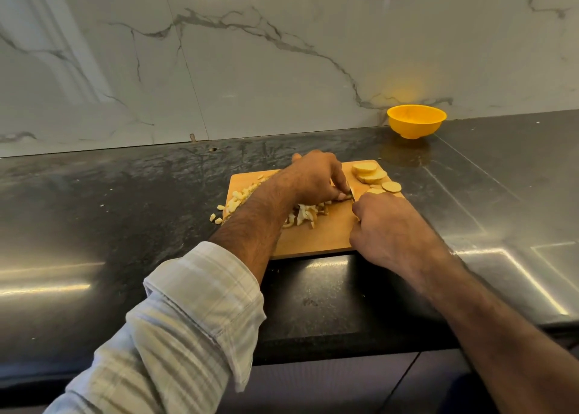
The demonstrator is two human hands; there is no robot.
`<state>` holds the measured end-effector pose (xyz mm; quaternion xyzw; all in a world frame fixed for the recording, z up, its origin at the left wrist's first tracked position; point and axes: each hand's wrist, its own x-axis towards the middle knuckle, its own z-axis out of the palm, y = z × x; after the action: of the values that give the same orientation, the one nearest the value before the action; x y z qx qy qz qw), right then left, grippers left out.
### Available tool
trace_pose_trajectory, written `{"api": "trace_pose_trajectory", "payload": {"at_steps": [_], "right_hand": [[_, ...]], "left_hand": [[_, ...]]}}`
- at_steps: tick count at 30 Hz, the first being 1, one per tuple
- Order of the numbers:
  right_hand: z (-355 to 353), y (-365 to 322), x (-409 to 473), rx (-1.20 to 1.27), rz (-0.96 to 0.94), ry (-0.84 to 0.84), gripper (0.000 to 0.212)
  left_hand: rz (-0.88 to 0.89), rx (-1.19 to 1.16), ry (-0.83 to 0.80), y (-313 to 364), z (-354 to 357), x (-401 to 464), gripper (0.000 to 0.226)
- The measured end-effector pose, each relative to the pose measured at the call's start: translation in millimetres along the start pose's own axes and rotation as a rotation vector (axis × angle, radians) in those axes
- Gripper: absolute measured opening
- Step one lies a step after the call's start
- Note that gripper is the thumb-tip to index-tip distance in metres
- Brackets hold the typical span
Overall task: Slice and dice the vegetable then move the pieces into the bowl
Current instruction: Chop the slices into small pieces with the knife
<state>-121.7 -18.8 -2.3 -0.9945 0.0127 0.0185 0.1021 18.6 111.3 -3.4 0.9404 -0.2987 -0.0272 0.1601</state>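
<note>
Your left hand (316,175) curls its fingertips down on a slice at the middle of the cutting board (316,238). Your right hand (388,225) grips the knife (352,195) beside it. Diced pieces (300,215) litter the board's left half, round slices (369,174) its far right corner; the yellow bowl (416,121) stands beyond that corner.

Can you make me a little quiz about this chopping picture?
1. True or false: the yellow bowl sits on the cutting board.
2. Where do the round slices lie? A) far right corner of the board B) inside the bowl C) on the sleeve
3. Fill in: a few diced pieces have spilled off the board's left edge onto the dark ____.

Key:
1. False, it stands on the counter by the wall.
2. A
3. counter

The left hand steadies the vegetable; the right hand grips the knife.
</note>
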Motion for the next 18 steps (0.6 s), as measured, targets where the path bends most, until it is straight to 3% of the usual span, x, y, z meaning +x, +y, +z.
{"api": "trace_pose_trajectory", "payload": {"at_steps": [8,13,18], "right_hand": [[-1.9,18.2,14.8,0.179,0.053,0.011,0.045],[-2.1,21.6,21.3,0.167,0.039,0.042,0.035],[13.9,20.0,9.8,0.084,-0.008,0.176,0.034]], "left_hand": [[-0.03,0.002,0.001,1.8,-2.5,-6.3,0.015],[-0.047,0.013,-0.005,6.0,-2.2,-7.5,0.014],[-0.059,-0.015,0.01,0.9,-1.4,-5.8,0.012]]}}
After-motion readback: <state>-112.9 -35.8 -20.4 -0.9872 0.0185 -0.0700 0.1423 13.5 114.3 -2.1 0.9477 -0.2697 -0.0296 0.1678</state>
